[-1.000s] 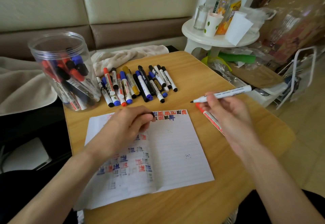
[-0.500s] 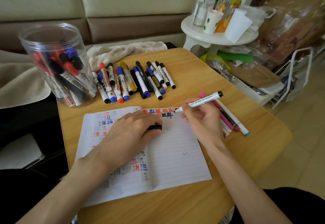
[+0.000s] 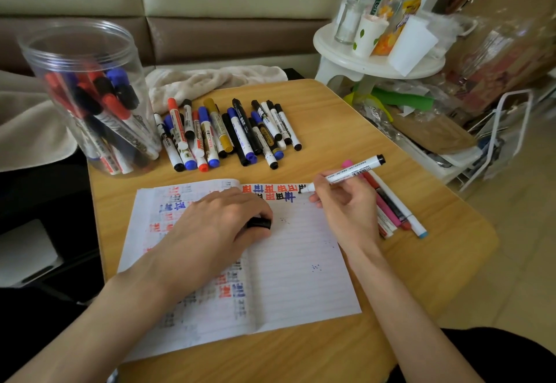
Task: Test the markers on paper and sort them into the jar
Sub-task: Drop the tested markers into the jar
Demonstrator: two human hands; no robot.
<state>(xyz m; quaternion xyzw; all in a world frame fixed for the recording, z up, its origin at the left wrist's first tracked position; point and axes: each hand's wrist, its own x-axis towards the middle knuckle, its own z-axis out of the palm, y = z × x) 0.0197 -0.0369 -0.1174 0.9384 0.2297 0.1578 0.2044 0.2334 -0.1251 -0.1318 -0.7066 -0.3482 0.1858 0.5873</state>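
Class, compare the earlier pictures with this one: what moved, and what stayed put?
The right hand lowered the white marker leftward until its tip reached the top row of writing on the paper. The left hand still holds the black cap on the paper. The jar and the row of markers stayed put.

On table: paper front centre; jar back left, markers inside; marker row right of jar, behind paper; bunch just right of paper. On paper: left hand with cap; right hand at right edge, marker tip at far edge. Behind table: cloth; stool back right.
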